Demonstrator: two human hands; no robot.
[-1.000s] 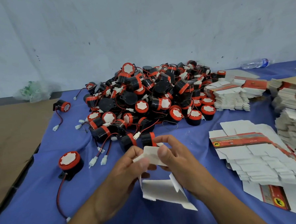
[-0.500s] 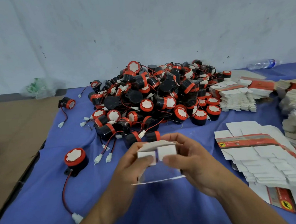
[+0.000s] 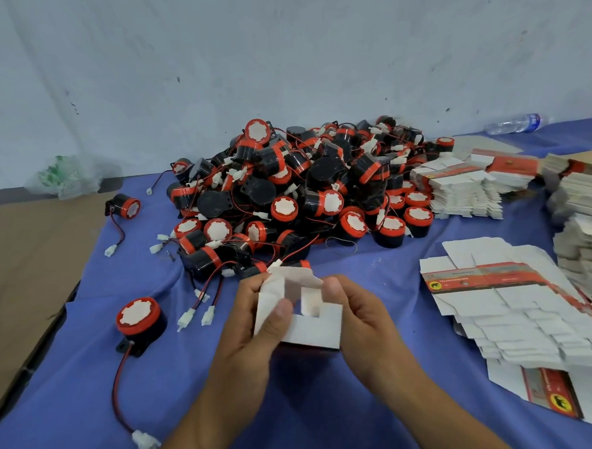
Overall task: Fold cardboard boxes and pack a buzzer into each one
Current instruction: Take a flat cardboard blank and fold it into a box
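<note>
Both forearms enter from the bottom edge and converge at centre, above the blue cloth (image 3: 73,390).

Left hand (image 3: 255,326): palm turned inward, fingers curled round the left side of the box (image 3: 305,321); thumb (image 3: 280,312) pressed flat on its white upper face, fingertips showing behind the far left edge. Closed on the box.

Right hand (image 3: 358,319): palm facing left, thumb laid along the right wall of the box, other fingers wrapped under and behind it. Also closed on the box.

Box: half-formed, held clear of the cloth between the two hands. White inner side up; flaps at the far end stand partly raised, with a notch open between them. A dark red underside edge shows at the near bottom.

Left of the hands: one buzzer (image 3: 140,320) upright on the cloth, red rim, white top, its red-black lead trailing toward the camera to a white plug (image 3: 145,441).

Right of the hands: fanned stack of flat blanks (image 3: 518,312), white with a red printed band.

Farther: pile of buzzers (image 3: 303,193) at centre, just beyond the box. A stray buzzer (image 3: 124,206) lies on its side to the pile's left. More blank stacks (image 3: 464,191) to the pile's right.

Far edge, at the wall: crumpled plastic bag (image 3: 69,176) on the left, water bottle (image 3: 514,124) lying on the right.
</note>
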